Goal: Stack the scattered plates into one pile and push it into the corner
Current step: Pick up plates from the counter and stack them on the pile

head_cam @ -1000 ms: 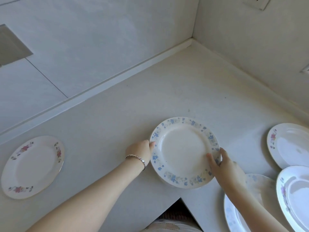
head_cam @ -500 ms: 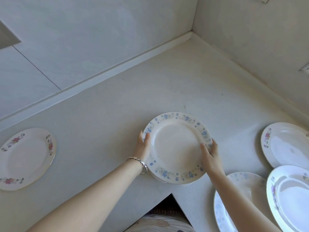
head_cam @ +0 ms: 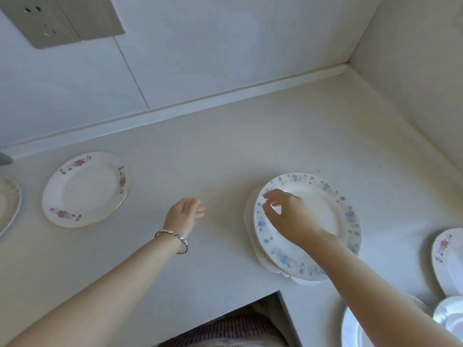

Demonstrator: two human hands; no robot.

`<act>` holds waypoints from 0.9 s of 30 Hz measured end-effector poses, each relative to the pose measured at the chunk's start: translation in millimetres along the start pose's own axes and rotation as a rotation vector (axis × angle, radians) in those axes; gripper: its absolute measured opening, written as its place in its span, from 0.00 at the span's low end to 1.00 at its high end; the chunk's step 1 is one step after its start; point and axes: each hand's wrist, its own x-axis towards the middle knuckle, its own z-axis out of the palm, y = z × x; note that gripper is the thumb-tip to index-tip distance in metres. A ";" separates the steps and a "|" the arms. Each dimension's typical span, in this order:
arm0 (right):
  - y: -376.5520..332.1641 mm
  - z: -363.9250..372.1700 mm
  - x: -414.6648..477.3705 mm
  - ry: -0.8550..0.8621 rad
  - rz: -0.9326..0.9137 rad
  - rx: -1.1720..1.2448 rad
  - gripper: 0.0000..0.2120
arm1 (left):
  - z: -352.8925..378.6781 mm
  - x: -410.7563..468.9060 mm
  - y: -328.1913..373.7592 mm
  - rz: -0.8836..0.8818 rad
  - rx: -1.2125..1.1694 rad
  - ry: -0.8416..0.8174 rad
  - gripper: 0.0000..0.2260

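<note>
I see the blue-flowered plate (head_cam: 325,221) lying on top of at least one other white plate (head_cam: 250,221), whose rim peeks out at the left and near side, so a small pile sits on the pale counter (head_cam: 225,146) right of centre, near the counter's front notch and well apart from the corner (head_cam: 347,65) where the two walls meet. My right hand (head_cam: 288,214) hangs over the left part of the top plate, fingers (head_cam: 269,196) loosely curled and spread, gripping nothing; I cannot tell whether the fingertips touch the rim. My left hand (head_cam: 185,214) is off the pile, over bare counter between the pile and the pink-flowered plate (head_cam: 85,189), palm turned inward, fingers relaxed and empty. A beaded bracelet (head_cam: 172,236) circles that wrist.

The pink-flowered plate lies flat at the left, near the back wall's ledge. Just beyond it at the frame's left edge I see part of another plate (head_cam: 7,204). At the right edge lies a second pink-flowered plate (head_cam: 448,259), cut off by the frame, and below it two more plates (head_cam: 451,319) near my right forearm, partly hidden. A grey wall socket (head_cam: 50,18) is set high on the back wall.
</note>
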 end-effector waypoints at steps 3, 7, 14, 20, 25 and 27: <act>-65.0 34.2 19.9 -0.226 -0.096 -0.035 0.13 | -81.0 5.8 -14.7 -0.069 -0.079 0.103 0.11; -149.1 95.7 36.2 -0.339 -0.172 -0.120 0.13 | -193.4 17.7 -45.5 -0.168 -0.147 0.238 0.11; -250.5 228.8 68.8 -0.364 0.051 -0.064 0.13 | -344.0 49.0 -90.1 -0.323 -0.317 0.370 0.11; -276.9 293.9 97.3 -0.355 0.809 1.043 0.18 | -404.2 70.5 -119.7 -0.490 -0.595 0.449 0.06; -282.6 314.6 107.3 -0.150 0.840 1.293 0.19 | -435.9 90.1 -125.2 -0.472 -1.003 0.595 0.07; -280.1 310.1 108.4 -0.121 0.794 1.278 0.15 | -446.6 97.4 -128.3 -0.468 -1.147 0.634 0.07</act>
